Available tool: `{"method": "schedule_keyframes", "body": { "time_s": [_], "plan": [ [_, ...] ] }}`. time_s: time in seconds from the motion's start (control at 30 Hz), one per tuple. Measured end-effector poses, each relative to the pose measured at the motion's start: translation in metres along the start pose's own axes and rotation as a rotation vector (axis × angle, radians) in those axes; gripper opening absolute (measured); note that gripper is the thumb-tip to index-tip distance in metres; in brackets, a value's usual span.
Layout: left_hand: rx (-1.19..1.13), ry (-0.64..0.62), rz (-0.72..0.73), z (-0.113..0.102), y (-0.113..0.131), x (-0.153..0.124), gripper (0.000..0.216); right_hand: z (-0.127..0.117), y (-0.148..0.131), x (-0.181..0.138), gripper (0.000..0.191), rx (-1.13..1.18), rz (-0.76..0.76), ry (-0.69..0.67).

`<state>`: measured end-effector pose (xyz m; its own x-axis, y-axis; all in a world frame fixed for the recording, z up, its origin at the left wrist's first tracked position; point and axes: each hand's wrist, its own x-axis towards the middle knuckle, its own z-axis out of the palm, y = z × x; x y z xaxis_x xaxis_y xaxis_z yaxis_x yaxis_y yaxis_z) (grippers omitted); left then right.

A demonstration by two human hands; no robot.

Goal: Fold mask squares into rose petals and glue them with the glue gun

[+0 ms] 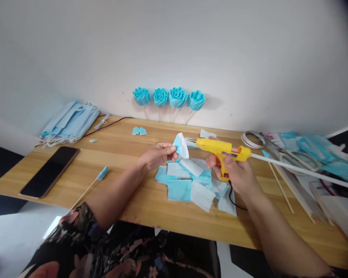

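Between the thumb and fingers of my left hand (161, 153) is a folded piece of blue-and-white mask fabric (182, 146), held up above the table. My right hand (234, 170) grips a yellow glue gun (216, 146) by its handle, its nozzle pointing left, close to the fabric's white edge. A long white glue stick (301, 170) sticks out of the gun's back. Below both hands lies a loose pile of cut mask fabric pieces (179, 190), blue and white. Left of my left forearm, a wooden stick with a blue wrapped tip (102, 173) rests on the table.
Several blue fabric roses (178, 97) on sticks lean against the wall. A stack of face masks (71, 119) and a phone (50, 172) lie left. On the right are a tape roll (253, 139), scissors (298, 159), sticks and mask scraps (310, 146). A black cord runs from the gun.
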<state>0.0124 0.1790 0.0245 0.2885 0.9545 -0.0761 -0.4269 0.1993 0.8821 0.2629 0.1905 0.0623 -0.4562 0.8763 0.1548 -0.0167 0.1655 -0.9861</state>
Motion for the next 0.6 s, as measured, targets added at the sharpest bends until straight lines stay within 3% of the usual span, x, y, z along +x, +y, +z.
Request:
{"method": "schedule_keyframes", "body": {
  "time_s": [0.6],
  "plan": [
    [0.072, -0.015, -0.035, 0.0023, -0.001, -0.0004, 0.041, 0.0027, 0.0063, -0.0022, 0.04, -0.088, 0.047, -0.034]
  ]
}}
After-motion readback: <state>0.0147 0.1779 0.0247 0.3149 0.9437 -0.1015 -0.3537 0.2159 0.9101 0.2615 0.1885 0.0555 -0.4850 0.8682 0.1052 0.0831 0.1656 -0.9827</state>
